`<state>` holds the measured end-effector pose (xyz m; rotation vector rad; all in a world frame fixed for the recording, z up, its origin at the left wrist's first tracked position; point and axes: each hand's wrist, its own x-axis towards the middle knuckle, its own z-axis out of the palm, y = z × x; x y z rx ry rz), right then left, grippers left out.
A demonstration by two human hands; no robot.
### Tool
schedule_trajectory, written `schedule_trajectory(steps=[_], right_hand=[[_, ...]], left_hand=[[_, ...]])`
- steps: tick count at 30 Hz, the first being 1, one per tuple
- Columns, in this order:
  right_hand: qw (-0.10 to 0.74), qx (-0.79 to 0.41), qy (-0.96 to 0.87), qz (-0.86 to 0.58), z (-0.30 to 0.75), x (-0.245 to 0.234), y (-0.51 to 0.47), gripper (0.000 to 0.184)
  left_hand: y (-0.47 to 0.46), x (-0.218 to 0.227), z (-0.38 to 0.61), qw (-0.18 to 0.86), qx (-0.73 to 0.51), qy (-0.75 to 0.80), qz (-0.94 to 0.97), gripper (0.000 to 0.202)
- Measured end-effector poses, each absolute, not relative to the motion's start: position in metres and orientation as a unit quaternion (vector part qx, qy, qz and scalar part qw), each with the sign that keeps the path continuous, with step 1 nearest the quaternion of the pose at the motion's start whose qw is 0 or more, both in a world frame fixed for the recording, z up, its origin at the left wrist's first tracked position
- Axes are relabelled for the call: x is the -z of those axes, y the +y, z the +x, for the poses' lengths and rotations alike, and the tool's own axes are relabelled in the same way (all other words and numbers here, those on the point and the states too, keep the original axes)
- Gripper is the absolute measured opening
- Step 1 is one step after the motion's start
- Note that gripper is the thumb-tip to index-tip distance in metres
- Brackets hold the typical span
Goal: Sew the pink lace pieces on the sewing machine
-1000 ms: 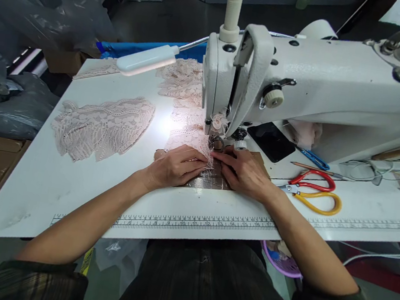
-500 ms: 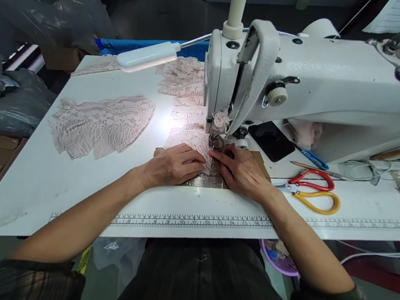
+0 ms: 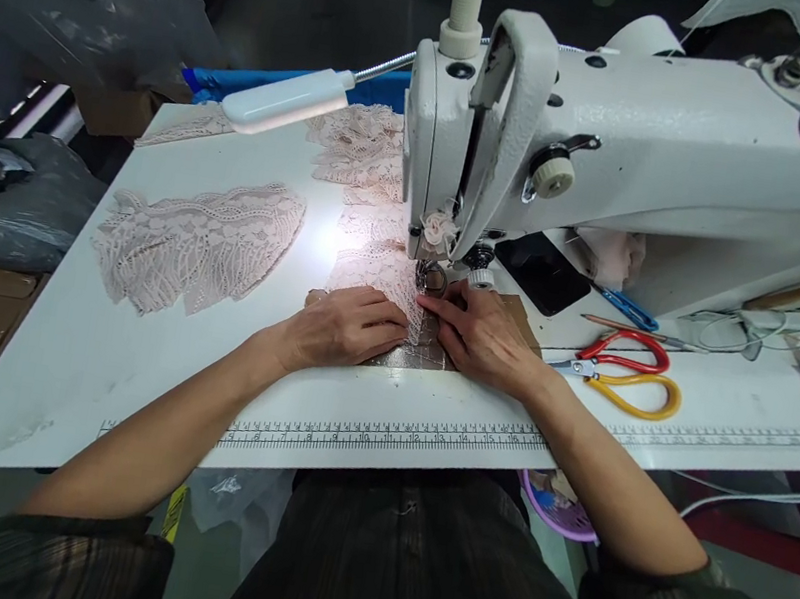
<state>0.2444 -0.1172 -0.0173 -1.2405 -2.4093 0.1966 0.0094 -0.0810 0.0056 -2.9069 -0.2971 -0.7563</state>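
Observation:
My left hand (image 3: 342, 326) lies flat, fingers stretched out, on a pale pink lace piece (image 3: 380, 276) just before the presser foot (image 3: 435, 275) of a white sewing machine (image 3: 619, 162). My right hand (image 3: 487, 334) rests beside it on the right, fingers extended and pressed on the lace edge near the needle. Both hands hold the lace down against the metal plate (image 3: 418, 353). The lace runs back under the foot and away behind the machine head.
A larger lace piece (image 3: 196, 242) lies on the white table (image 3: 93, 362) at the left, more lace (image 3: 355, 146) at the back. A lamp (image 3: 284, 99) hangs over it. Red and yellow scissors (image 3: 623, 375), blue snips (image 3: 626, 308) and a phone (image 3: 541, 271) sit right.
Both hands have crept slightly forward towards the presser foot with the lace. The view has shifted a little.

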Motion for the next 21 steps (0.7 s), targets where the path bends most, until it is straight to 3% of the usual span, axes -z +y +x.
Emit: schedule_trajectory(steps=[9,16,21], right_hand=[[0.205,-0.098,-0.874,-0.429,0.247,0.014,-0.118,0.042],[0.205,-0.116,-0.875,-0.422,0.248,0.011,-0.117,0.039],[0.195,-0.112,-0.875,-0.429,0.247,0.011,-0.117,0.039]], left_hand=[[-0.088,-0.009,0.011,0.129,0.227,-0.093,-0.961,0.009],[-0.09,-0.018,0.005,0.005,0.184,-0.106,-0.977,0.018],[-0.085,-0.02,0.01,0.005,0.163,-0.138,-0.977,0.024]])
